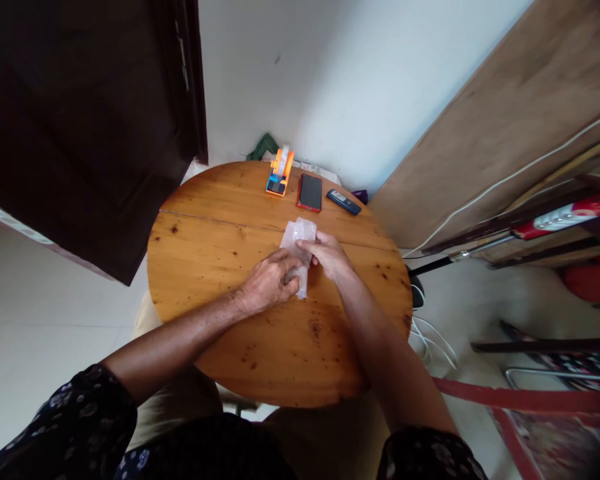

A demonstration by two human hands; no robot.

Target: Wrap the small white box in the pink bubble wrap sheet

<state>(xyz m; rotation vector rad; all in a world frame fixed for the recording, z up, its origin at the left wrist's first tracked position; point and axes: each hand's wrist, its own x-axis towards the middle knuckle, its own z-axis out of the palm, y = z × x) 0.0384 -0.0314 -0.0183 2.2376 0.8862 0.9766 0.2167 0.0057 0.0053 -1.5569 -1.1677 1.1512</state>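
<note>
A whitish, see-through piece of bubble wrap (300, 231) is folded over above the middle of the round wooden table; whether it has anything inside I cannot make out. My right hand (330, 255) grips its right side, thumb on top and the other fingers partly hidden behind it. From the left, my left hand (271, 282) has its fingers curled onto the lower part of the wrap, and a loose end hangs below them toward me.
On the far side of the table (205, 247) stand an orange tape dispenser (280, 175), a smartphone in a red case (310, 193) and a dark blue handset (344, 201). The wall (340, 87) lies behind, a dark door (80, 120) at left. White cables (433, 340) lie on the floor at right.
</note>
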